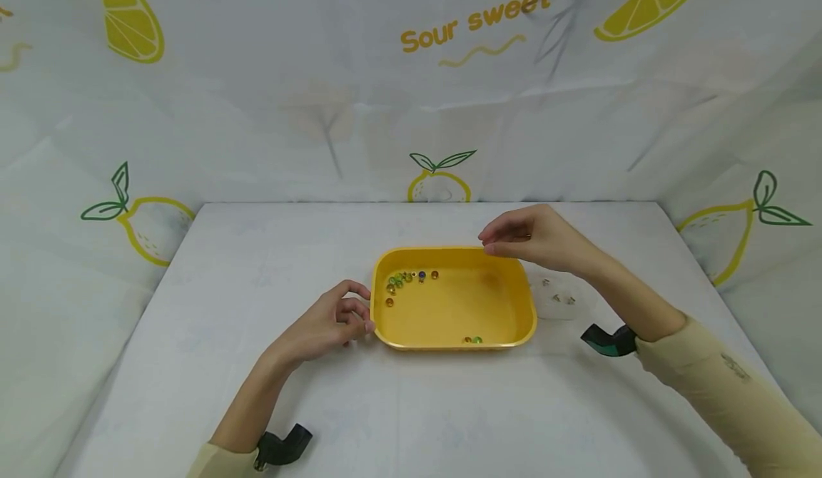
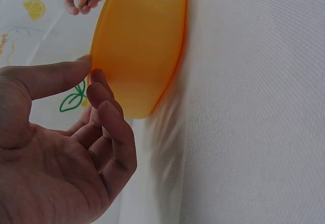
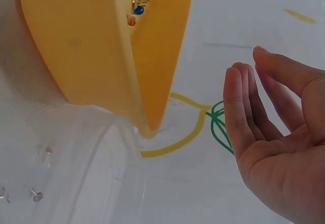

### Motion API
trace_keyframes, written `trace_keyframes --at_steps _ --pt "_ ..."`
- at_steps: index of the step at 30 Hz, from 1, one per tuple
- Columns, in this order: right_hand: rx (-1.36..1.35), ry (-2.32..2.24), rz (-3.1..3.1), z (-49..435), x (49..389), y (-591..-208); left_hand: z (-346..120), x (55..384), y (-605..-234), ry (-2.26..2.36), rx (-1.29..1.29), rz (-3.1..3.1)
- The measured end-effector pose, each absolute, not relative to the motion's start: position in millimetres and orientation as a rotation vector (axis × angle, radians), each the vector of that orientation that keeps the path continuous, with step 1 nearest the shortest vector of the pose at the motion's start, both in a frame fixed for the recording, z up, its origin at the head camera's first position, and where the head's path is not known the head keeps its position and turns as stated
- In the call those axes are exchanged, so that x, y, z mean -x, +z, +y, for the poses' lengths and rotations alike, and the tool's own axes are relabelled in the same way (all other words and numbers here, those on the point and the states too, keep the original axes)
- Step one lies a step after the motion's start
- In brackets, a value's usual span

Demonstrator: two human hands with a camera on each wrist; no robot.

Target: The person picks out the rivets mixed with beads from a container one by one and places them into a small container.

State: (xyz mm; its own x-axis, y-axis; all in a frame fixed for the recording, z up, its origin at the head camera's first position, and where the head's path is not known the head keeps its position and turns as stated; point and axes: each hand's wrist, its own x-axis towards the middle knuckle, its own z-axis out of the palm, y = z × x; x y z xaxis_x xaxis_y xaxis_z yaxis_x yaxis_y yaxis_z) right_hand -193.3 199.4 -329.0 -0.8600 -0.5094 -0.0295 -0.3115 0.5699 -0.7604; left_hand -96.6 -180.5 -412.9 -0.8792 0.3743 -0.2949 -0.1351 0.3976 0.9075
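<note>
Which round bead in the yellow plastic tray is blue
The shiny blue round bead, near the far wall of the yellow rectangular plastic tray, left of a round amber bead; other round beads look green or amber.

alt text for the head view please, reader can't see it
Yellow tray of glass marbles on a white table, a person's left hand at its left end, right hand near its far right corner. A clear container right of the tray holds small metallic pieces.

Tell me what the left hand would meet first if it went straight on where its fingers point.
The yellow tray, at the end wall beside the left hand. They look at or very near contact; I can't be sure which, since depth is unclear.
</note>
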Motion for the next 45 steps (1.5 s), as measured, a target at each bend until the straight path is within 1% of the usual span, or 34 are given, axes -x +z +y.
trace_keyframes --at_steps 24,36,45 --pt "0.849 -1.181 2.33 146.4 213.6 -334.8 -180.2 97.3 -412.1 1.495 -0.222 2.199" --pt "0.771 -1.215 2.154 129.4 218.3 -343.4 -181.2 97.0 -412.2 1.499 -0.225 2.198" --pt "0.785 -1.15 2.111 110.2 218.8 -355.3 -182.1 96.9 -412.8 1.504 -0.223 2.189"
